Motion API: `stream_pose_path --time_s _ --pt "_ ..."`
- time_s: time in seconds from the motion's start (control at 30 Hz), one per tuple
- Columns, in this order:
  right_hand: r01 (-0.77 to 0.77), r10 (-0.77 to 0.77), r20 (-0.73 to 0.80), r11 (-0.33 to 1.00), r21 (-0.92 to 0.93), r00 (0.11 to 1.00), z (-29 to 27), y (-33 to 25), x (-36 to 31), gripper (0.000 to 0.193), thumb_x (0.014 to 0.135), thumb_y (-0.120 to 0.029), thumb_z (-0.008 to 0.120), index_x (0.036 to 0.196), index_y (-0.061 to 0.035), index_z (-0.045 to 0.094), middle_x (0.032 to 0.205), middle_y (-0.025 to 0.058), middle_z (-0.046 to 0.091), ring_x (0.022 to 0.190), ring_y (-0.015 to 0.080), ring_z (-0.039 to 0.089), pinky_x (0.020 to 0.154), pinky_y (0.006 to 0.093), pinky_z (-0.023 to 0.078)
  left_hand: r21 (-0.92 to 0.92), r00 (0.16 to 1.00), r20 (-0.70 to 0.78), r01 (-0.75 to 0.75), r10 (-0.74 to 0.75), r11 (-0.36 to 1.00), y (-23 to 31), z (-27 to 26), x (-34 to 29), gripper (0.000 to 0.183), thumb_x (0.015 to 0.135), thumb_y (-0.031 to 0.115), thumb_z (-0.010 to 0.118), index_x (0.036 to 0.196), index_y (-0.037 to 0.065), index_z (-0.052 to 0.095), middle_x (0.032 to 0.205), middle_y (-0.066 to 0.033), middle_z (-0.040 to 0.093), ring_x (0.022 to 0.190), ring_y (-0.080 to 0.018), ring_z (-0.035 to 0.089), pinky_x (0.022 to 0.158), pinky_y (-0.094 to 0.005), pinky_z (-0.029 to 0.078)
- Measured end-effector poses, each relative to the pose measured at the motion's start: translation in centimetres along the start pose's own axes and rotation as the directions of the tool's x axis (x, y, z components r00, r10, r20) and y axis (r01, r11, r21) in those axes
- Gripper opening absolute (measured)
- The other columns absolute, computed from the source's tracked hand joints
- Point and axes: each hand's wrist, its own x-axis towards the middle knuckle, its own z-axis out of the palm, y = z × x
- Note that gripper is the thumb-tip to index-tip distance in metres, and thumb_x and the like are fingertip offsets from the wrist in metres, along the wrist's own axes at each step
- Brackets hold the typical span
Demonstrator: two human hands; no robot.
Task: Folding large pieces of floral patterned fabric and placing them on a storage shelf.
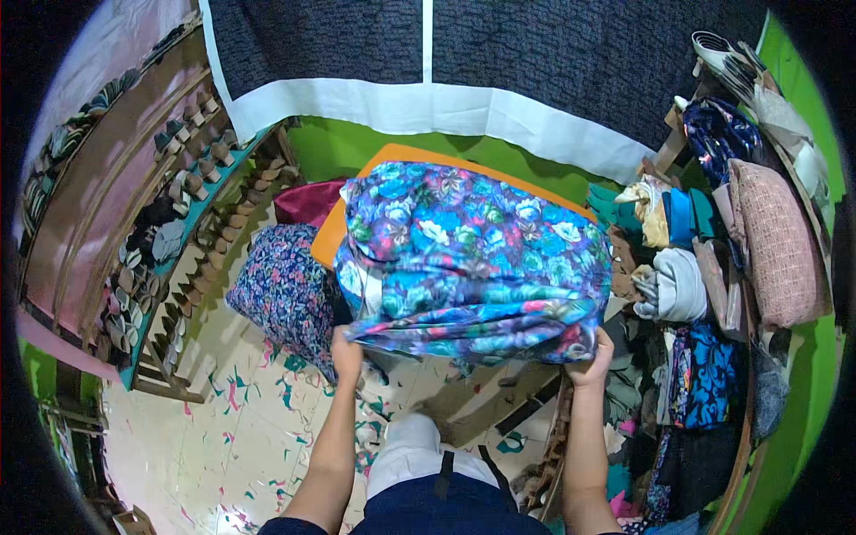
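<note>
Blue floral fabric (481, 236) partly hides an orange surface (332, 234) near heaped cloths (676, 287).

Orange tabletop (328, 239) mostly beneath cloth (481, 236)

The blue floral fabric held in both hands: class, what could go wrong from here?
If the left hand or right hand slips, the blue floral fabric could slump onto the floor, where scraps lie. Its near side is bunched, so it may crease. The right hand is near the grey folded cloth piled at the right, and might knock it down.
</note>
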Motion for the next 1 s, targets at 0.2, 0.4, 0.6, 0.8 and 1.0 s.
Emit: stream_pose_path --time_s 0.2,0.4,0.6,0.8,1.0 --pt "0.233 -0.237 -0.085 0.971 -0.061 0.968 -0.8 -3.0 5.7 0.026 0.083 -0.011 0.038 0.099 0.0008 0.055 0.101 0.0126 0.058 0.092 0.0235 0.055 0.084 0.0359 0.043 0.041 0.730 -0.510 -0.508 0.455 0.860 13.4 -4.8 11.3 0.032 0.071 0.011 0.057 0.098 -0.004 0.048 0.090 -0.0148 0.053 0.083 -0.0281 0.052 0.079 -0.0330 0.039" --pt "0.367 -0.312 -0.233 0.896 0.249 0.921 -2.6 -7.3 15.8 0.027 0.084 -0.012 0.043 0.103 0.0041 0.052 0.108 0.0146 0.054 0.101 0.0267 0.051 0.091 0.0402 0.039 -0.116 0.566 -0.177 -0.824 0.805 0.554 27.5 2.9 19.4 0.041 0.058 -0.011 0.041 0.095 0.002 0.054 0.082 -0.0177 0.053 0.078 -0.0347 0.055 0.068 -0.0356 0.044" --pt "0.146 -0.142 -0.058 0.986 0.075 0.988 -7.7 -11.1 22.7 0.011 0.081 -0.013 0.050 0.085 -0.0045 0.055 0.083 0.0091 0.061 0.080 0.0230 0.057 0.077 0.0362 0.043 -0.224 0.540 0.222 -0.782 0.812 0.582 32.8 17.0 21.2 0.051 0.060 -0.003 0.050 0.109 0.006 0.046 0.095 -0.0147 0.054 0.080 -0.0332 0.056 0.065 -0.0404 0.047" --pt "-0.040 -0.315 -0.439 0.774 -0.632 0.841 -5.5 -1.6 22.7 0.022 0.077 -0.015 0.056 0.096 -0.0053 0.057 0.096 0.0075 0.057 0.085 0.0163 0.053 0.074 0.0299 0.040 0.041 0.263 0.935 -0.749 0.240 0.662 24.7 21.1 18.0 0.065 0.066 0.021 0.064 0.123 0.010 0.035 0.103 -0.0200 0.051 0.088 -0.0376 0.054 0.072 -0.0466 0.043" --pt "-0.176 -0.450 -0.160 0.006 -0.984 0.879 -3.9 0.5 21.4 0.068 0.076 -0.027 0.064 0.125 0.0084 0.032 0.118 0.0208 0.047 0.108 0.0270 0.047 0.091 0.0328 0.036 0.248 0.414 0.646 -0.908 0.641 0.337 18.0 18.6 19.2 0.063 0.059 0.031 0.070 0.113 0.008 0.047 0.095 -0.0130 0.054 0.088 -0.0271 0.053 0.074 -0.0398 0.042"
